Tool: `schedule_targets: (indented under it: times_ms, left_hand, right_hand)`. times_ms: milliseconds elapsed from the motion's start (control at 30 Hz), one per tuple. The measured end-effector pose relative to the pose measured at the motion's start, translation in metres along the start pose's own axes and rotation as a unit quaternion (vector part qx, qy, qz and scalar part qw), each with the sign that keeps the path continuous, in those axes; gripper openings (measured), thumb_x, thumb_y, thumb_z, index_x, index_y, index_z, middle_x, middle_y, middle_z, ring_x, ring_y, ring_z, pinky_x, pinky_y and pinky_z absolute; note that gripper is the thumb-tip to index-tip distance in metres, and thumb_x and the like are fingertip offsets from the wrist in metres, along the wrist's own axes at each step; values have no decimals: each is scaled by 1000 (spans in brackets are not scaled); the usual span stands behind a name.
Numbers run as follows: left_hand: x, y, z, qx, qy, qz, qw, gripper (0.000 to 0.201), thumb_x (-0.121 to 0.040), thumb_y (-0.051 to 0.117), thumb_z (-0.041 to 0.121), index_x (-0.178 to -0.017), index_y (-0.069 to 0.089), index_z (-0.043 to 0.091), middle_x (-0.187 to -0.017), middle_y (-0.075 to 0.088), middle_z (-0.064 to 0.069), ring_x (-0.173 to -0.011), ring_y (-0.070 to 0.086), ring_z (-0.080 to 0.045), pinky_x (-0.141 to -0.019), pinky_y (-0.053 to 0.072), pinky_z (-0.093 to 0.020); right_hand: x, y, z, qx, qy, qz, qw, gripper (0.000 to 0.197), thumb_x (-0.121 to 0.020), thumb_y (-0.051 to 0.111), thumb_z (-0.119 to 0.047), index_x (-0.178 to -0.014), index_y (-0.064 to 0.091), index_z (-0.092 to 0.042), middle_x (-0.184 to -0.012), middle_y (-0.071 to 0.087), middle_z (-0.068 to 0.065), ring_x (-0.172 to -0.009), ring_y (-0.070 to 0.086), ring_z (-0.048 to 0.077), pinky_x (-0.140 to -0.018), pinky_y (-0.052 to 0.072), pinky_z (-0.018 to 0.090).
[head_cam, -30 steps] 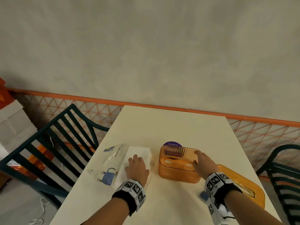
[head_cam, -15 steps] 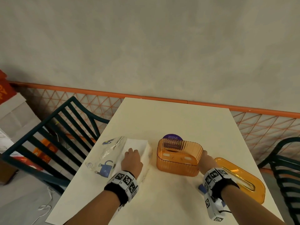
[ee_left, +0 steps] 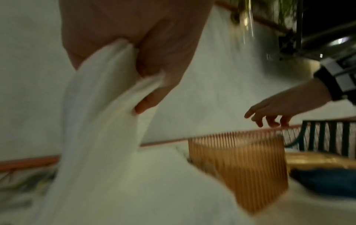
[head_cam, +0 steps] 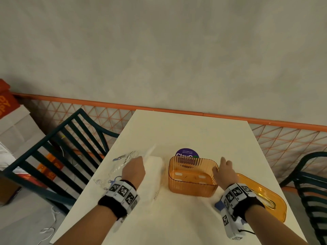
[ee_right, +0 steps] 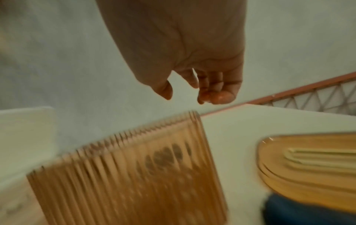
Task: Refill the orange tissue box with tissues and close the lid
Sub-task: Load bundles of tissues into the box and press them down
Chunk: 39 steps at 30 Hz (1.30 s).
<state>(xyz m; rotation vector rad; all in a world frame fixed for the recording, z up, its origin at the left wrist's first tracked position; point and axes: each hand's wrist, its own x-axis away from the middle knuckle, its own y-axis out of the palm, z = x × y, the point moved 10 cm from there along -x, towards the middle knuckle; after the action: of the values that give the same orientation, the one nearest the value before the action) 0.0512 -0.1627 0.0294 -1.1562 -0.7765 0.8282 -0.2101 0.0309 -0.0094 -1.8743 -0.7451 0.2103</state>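
The orange tissue box [head_cam: 192, 187] stands open and empty mid-table, also seen in the left wrist view [ee_left: 238, 164] and the right wrist view [ee_right: 134, 175]. Its orange lid [head_cam: 261, 197] lies flat to the right. A white tissue stack [head_cam: 154, 175] lies left of the box. My left hand [head_cam: 135, 164] grips the stack's upper layers [ee_left: 108, 106], which hang lifted from thumb and fingers. My right hand [head_cam: 223, 167] hovers just over the box's right rim with relaxed fingers [ee_right: 217, 94] that hold nothing.
A clear printed plastic wrapper [head_cam: 116, 167] lies at the table's left edge beside the tissues. A purple round sticker [head_cam: 187, 153] is behind the box. Dark green chairs [head_cam: 58, 152] stand on both sides. A blue object [ee_right: 308, 211] lies under the lid's near end.
My left hand went from resting flat on the tissue stack to gripping and lifting its upper layers. My right hand left the box's side and rose above the rim.
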Motion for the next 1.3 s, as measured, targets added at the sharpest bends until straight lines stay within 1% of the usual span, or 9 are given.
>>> schedule_targets:
  times_ms: [200,367,500,633,700,767,900,1067,1300]
  left_hand:
    - [18,-72,23,81,111,94,986,26,-97,36,11,-112,56,5,-97,66,-15,-84,62,-28,-74,50,-37]
    - [40,-58,62,-1,241,126,962,33,-95,42,10,-124,55,16,-112,66,-3,-94,66,-25,-77,54,-36]
    - [62,-41,77,13,349,132,928,25,-74,55,20,-93,70,26,-84,71,13,-65,69,-4,-44,50,-14]
    - [58,-35,60,246,305,130,911,25,-92,51,29,-115,58,32,-131,51,14,-121,47,0,-98,42,-18]
    - [47,-25,36,502,174,57,845,33,-90,51,45,-123,46,42,-142,36,16,-131,32,-2,-107,29,-25]
    - [38,-3,18,717,-4,-6,697,54,-83,47,64,-131,41,39,-141,41,11,-128,40,-11,-105,36,-36]
    - [28,35,32,830,-144,-160,515,51,-89,52,50,-132,38,27,-126,54,-6,-107,57,-25,-78,51,-39]
    - [15,22,33,687,-140,-92,707,55,-95,46,10,-143,24,25,-125,44,-5,-108,47,-24,-79,43,-32]
    - [-24,17,95,465,-9,-46,884,57,-92,41,-2,-144,27,17,-133,51,-17,-117,54,-31,-99,46,-34]
  right_hand:
    - [27,-10,-87,-271,-82,-131,950,41,-98,31,-42,-129,40,-15,-100,68,14,-65,61,20,-59,52,29]
    - [51,7,-123,-508,42,-270,817,48,-88,35,-64,-95,51,-19,-96,65,23,-83,63,38,-78,53,49]
    - [48,-3,-130,-495,28,-257,830,62,-89,60,-24,-140,29,-11,-134,41,16,-104,55,40,-70,57,53]
    - [43,-13,-125,-472,-9,-223,853,70,-88,48,8,-147,14,-10,-125,44,17,-102,53,36,-75,54,46]
    - [41,-21,-123,-488,-19,-207,847,66,-89,47,9,-146,18,-8,-122,48,15,-104,53,34,-76,53,44]
    - [36,-29,-120,-490,-25,-176,853,64,-89,48,6,-145,22,-9,-129,47,14,-113,51,32,-86,50,42]
    - [35,-32,-115,-479,-34,-148,865,56,-91,49,-2,-142,29,-11,-132,47,11,-118,50,28,-97,46,40]
    - [27,-32,-98,-386,-24,-110,916,61,-91,48,-4,-145,23,-15,-138,46,15,-122,48,32,-105,40,46]
    - [-1,-47,-37,-206,41,2,978,57,-91,48,-4,-143,27,-9,-129,52,21,-119,50,36,-95,42,37]
